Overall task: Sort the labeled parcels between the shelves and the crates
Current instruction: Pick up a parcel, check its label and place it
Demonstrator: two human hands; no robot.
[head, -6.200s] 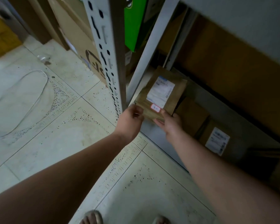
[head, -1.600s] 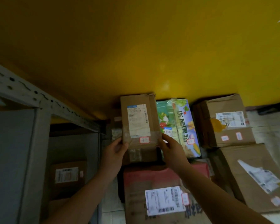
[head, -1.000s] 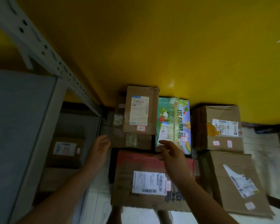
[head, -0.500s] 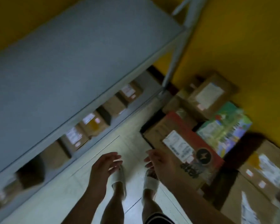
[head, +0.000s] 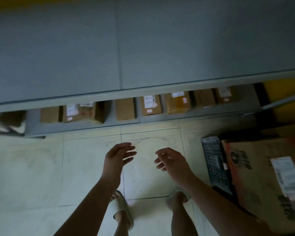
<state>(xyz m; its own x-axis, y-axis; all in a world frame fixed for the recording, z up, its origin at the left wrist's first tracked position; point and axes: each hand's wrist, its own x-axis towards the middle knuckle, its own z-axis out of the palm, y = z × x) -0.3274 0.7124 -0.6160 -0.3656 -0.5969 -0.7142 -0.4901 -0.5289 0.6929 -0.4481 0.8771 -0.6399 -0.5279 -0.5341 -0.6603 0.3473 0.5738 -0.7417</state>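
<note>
Now, both hands hang empty mid-frame: left hand and right hand apart, fingers loose, over the floor. Parcels line the low shelf above them; a labeled box lies lower right.

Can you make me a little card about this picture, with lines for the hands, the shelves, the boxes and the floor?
Left hand: open, holding nothing
Right hand: open, holding nothing
Bottom shelf: a row of brown parcels, some with white labels
Upper shelf: grey board
Right side: big labelled box partly covering a black crate
Floor: pale tiles, under both hands
</note>
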